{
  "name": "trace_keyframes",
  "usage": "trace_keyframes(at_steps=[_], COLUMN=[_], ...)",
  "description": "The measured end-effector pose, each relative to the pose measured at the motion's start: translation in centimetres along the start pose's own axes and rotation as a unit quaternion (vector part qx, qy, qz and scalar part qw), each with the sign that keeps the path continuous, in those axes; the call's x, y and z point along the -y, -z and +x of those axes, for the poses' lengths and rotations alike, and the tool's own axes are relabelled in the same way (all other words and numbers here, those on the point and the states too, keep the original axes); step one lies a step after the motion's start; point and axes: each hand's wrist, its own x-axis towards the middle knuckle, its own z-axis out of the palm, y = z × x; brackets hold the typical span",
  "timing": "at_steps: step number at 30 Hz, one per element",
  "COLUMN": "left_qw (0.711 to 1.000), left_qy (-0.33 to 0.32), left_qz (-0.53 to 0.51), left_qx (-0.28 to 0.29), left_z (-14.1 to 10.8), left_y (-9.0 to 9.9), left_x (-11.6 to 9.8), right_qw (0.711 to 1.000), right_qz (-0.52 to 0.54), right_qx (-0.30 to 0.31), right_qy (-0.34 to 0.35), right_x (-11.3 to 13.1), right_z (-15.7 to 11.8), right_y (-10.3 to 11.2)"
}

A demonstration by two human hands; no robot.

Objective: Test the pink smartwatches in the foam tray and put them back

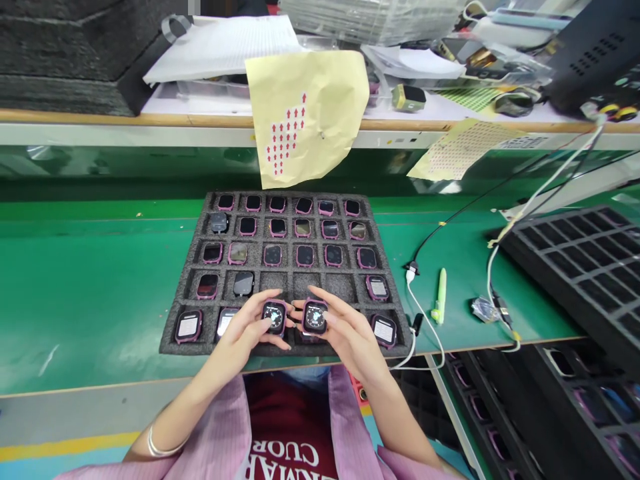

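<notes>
Two watches (275,316), dials lit, are held side by side above the near edge of the foam tray, one in each hand; the small print on their screens is unreadable.

The green table (90,267) spreads under the tray and runs out of view on both sides. Beyond the tray, a cluttered shelf (150,137) is cut off at the top. Right of the tray, a black tray (543,233) is cut off by the picture's edge. The foam tray (343,283) holds rows of further watches, but the hands cover several of its nearer pockets. A yellow sheet (340,120) hangs from the shelf beyond the tray's far side.

Over the tray's near rows, the left hand (250,327) and right hand (350,330) angle inward, fingertips nearly meeting. Each grasps its watch by the sides, thumb across the face; the fingers behind are partly hidden. A green pen (441,297) lies right of the tray. Nearer than the tray, a bracelet (155,445) circles the left wrist.
</notes>
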Motion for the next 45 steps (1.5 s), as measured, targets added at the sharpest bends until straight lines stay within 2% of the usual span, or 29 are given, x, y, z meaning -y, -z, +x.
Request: trace_keyframes(at_steps=[8, 17, 23, 27, 30, 32, 33, 36, 38, 40, 41, 42, 43, 45], left_qw=[0.999, 0.999, 0.998, 0.997, 0.995, 0.992, 0.99, 0.987, 0.988, 0.989, 0.99, 0.99, 0.989, 0.984], left_qy=[-0.022, -0.032, -0.029, -0.042, -0.065, -0.072, -0.073, -0.057, -0.039, -0.033, -0.037, -0.046, -0.058, -0.086], left_qz=[0.031, 0.038, 0.046, 0.055, 0.072, 0.091, 0.102, 0.137, 0.145, 0.139, 0.132, 0.125, 0.118, 0.111], left_qx=[-0.027, -0.019, -0.023, -0.028, -0.039, -0.05, -0.056, -0.055, -0.044, -0.04, -0.044, -0.052, -0.066, -0.11], left_z=[-0.2, -0.2, -0.2, -0.2, -0.2, -0.2, -0.1, 0.0, 0.0, 0.0, -0.1, -0.1, -0.1, 0.0], left_y=[-1.1, -1.2, -1.3, -1.2, -0.6, 0.1, 0.4, 1.1, 1.2, 1.3, 1.4, 1.5, 1.6, 1.9], left_x=[-0.2, -0.2, -0.1, -0.3, -1.1, -1.7, -2.0, -2.3, -2.1, -1.8, -1.7, -1.6, -1.6, -1.7], right_qw=[0.995, 0.993, 0.99, 0.988, 0.973, 0.933, 0.896, 0.74, 0.64, 0.564, 0.541, 0.53, 0.531, 0.549], right_qz=[-0.081, -0.09, -0.116, -0.135, -0.213, -0.344, -0.424, -0.641, -0.736, -0.794, -0.807, -0.811, -0.805, -0.78], right_qx=[-0.01, 0.002, -0.029, 0.026, 0.06, 0.056, 0.05, 0.041, 0.051, 0.065, 0.074, 0.088, 0.109, 0.171], right_qy=[0.064, 0.082, 0.081, 0.072, 0.066, 0.094, 0.121, 0.201, 0.215, 0.217, 0.223, 0.232, 0.242, 0.246], right_x=[-0.9, -1.0, -0.9, -0.5, 0.3, 1.0, 1.4, 2.5, 3.2, 3.8, 4.0, 4.1, 4.0, 3.3], right_z=[0.1, -0.1, -0.3, -0.7, 0.0, 1.3, 2.1, 4.5, 5.5, 6.0, 6.2, 6.4, 6.8, 8.0], right_y=[0.2, 0.3, -0.5, -0.6, 0.2, 0.9, 1.3, 2.0, 2.0, 1.4, 0.9, 0.2, -0.6, -2.7])
